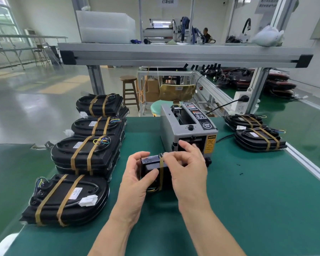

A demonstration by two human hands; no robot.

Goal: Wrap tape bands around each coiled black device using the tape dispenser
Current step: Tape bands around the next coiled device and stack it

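My left hand (135, 179) grips a coiled black device (151, 167) that stands on edge above the green mat, thumb across its near face. One brown tape band (161, 172) runs over the device's top and down its front. My right hand (187, 167) pinches that tape at the device's top edge, fingers curled over it. The grey tape dispenser (187, 129) stands just behind my hands, its outlet facing me.
Stacks of banded black devices (85, 154) line the left side of the green mat (248, 200), and two more banded devices (259, 137) lie at the right. An aluminium shelf frame (183, 54) crosses overhead. A power strip (241, 102) stands behind the dispenser.
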